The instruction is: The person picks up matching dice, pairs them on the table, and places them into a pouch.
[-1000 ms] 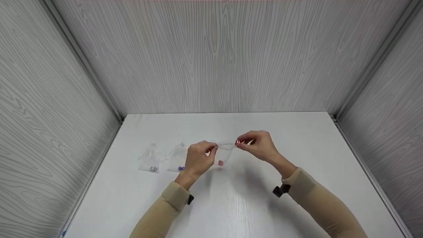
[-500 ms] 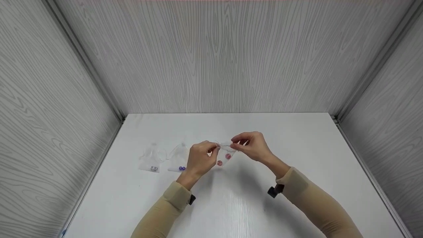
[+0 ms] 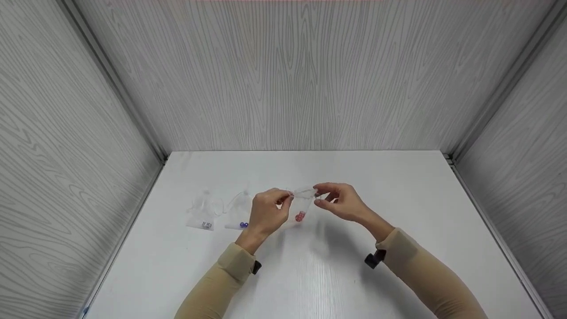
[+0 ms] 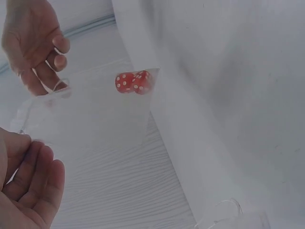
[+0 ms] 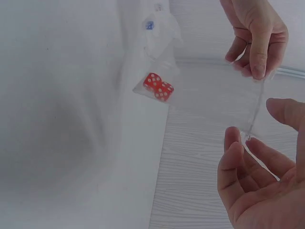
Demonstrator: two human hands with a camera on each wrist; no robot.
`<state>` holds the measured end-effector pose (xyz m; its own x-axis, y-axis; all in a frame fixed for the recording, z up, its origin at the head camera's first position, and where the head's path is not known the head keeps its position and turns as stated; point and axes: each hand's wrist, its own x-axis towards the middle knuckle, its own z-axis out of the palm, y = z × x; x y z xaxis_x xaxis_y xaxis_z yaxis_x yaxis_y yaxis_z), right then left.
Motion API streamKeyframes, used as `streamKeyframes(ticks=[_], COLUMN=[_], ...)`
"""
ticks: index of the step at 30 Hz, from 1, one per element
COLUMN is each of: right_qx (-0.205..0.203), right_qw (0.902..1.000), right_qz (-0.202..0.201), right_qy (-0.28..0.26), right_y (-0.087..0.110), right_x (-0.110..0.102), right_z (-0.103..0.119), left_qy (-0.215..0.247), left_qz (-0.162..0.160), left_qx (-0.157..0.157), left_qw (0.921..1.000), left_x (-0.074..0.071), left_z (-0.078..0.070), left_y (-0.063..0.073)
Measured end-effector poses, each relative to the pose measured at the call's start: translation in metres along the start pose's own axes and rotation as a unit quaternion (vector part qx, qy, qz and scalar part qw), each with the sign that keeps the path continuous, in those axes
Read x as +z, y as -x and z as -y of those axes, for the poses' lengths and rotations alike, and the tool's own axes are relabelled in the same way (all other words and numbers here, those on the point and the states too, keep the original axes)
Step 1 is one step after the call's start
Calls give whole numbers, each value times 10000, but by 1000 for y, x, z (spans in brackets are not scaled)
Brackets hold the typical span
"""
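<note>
A clear organza-like pouch (image 5: 209,95) hangs above the table with two red dice (image 4: 133,82) in its bottom corner; white dots show on them. My left hand (image 3: 269,208) pinches the pouch's rim between thumb and fingertips at one side of the mouth. At the opposite side, the fingertips of my right hand (image 3: 343,202) are right at the rim, while its thumb stands apart from the fingers in the right wrist view. No die is between the right fingers. The mouth of the pouch is spread between both hands.
Two similar pouches lie on the white table (image 3: 177,274) left of my left hand: one pouch (image 3: 239,208) with blue dice (image 3: 243,225), another pouch (image 3: 200,212) with pale dice (image 3: 207,225). Wood-grain panels (image 3: 283,79) stand behind and at both sides.
A red die held by my right hand went into the pouch and slid down beside the other. The right thumb and fingers have spread apart; my left hand has kept its pinch.
</note>
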<state>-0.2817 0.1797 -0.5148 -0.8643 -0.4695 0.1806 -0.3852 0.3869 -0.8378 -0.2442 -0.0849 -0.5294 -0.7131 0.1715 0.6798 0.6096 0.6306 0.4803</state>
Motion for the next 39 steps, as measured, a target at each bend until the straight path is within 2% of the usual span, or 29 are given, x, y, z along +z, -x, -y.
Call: streamKeyframes(ticks=[6,9,15,19,23,27,33,39], right_qx=[-206,-249,-133,-117,-118,-190,-350,-452], right_qw=[9996,9996,9993,9988,9984,9976,9967,9957], right_qz=[60,59,-315,-479,-548,-644,-695,-738], right_qy=[194,76,-136,-34,114,189,213,321], right_y=[-2,-3,-1,1,2,3,4,5], right_x=[5,7,8,7,4,3,1,-4], right_z=[-3,-4,-5,-5,-3,-1,1,1], left_qy=[148,193,101,-78,-142,-10,307,321], left_qz=[15,11,153,404,881,1202,1056,1058], left_qx=[-35,-43,-212,-464,-594,-508,-327,-184], left_qw=[9999,9998,9996,9981,9942,9914,9934,9937], left_x=[1,1,0,-2,-3,-1,3,0], left_z=[-2,-3,-2,-2,-2,-5,-7,-4], left_y=[0,0,0,1,-1,-6,-11,-13])
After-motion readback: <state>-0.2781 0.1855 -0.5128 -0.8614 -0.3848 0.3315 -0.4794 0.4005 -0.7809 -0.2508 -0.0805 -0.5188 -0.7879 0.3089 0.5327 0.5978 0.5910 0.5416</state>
